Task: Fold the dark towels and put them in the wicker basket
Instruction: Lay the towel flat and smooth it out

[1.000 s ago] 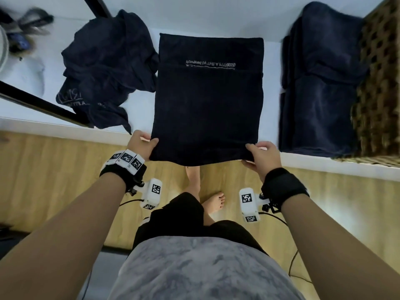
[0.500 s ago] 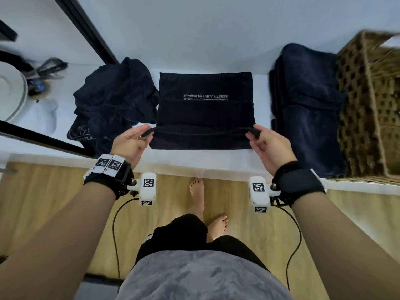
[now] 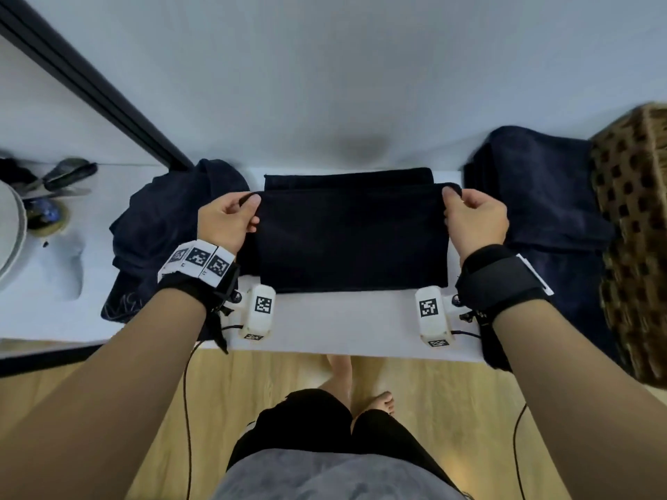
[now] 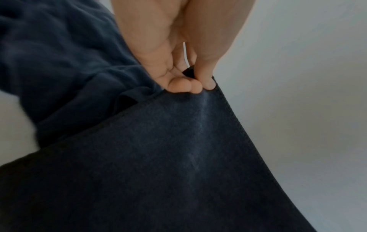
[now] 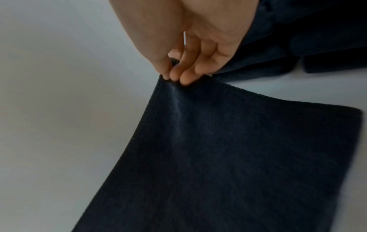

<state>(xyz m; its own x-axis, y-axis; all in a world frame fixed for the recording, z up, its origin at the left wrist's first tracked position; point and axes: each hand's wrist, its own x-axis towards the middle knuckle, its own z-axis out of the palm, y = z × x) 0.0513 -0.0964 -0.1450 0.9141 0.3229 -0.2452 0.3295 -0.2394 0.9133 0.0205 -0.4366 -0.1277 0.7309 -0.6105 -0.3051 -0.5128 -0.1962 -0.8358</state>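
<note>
Two hands work for me here: my left hand [image 3: 225,220] and right hand [image 3: 472,220] each pinch a far corner of the dark towel [image 3: 352,234], folded mid-shelf [image 3: 343,319] near its back edge; the wicker basket [image 3: 635,225] sits at its right end

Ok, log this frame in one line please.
phase: folding | left hand: pinches corner of flat dark towel | right hand: pinches opposite corner | brown wicker basket: right, towel not in
</note>
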